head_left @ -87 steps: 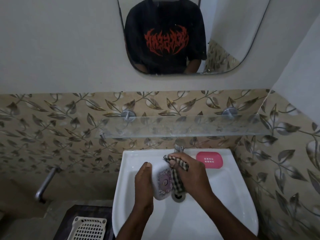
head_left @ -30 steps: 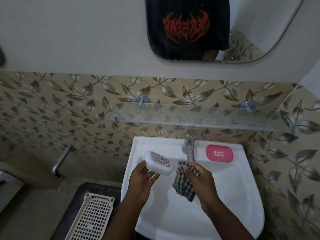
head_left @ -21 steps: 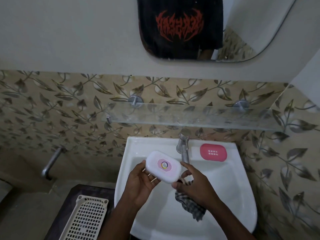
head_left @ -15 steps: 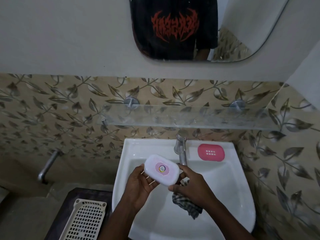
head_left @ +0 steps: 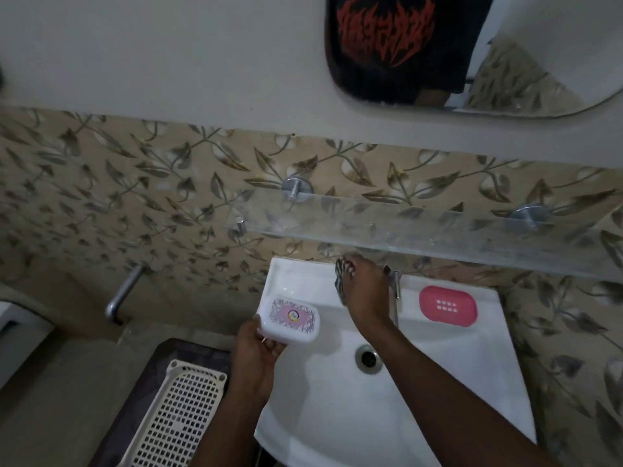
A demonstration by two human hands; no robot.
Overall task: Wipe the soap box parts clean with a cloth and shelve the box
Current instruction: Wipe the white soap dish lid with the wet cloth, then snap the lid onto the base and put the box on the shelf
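Observation:
My left hand (head_left: 256, 352) holds the white soap box lid (head_left: 289, 317), patterned top up, over the left rim of the white sink (head_left: 448, 399). My right hand (head_left: 365, 291) reaches to the sink's back ledge beside the tap (head_left: 395, 284), gripping the checked cloth (head_left: 339, 277), which shows only at my fingertips just under the glass shelf (head_left: 438, 230). The pink soap tray (head_left: 447, 305) lies flat on the sink's back right corner.
A cream perforated basket (head_left: 175, 412) sits on a dark surface left of the sink. A metal pipe (head_left: 123, 294) juts from the tiled wall at left. A mirror (head_left: 472, 55) hangs above the shelf.
My right hand let go of the lid and carried the cloth up to the back ledge by the tap. The left hand moved the lid left, toward the sink's rim.

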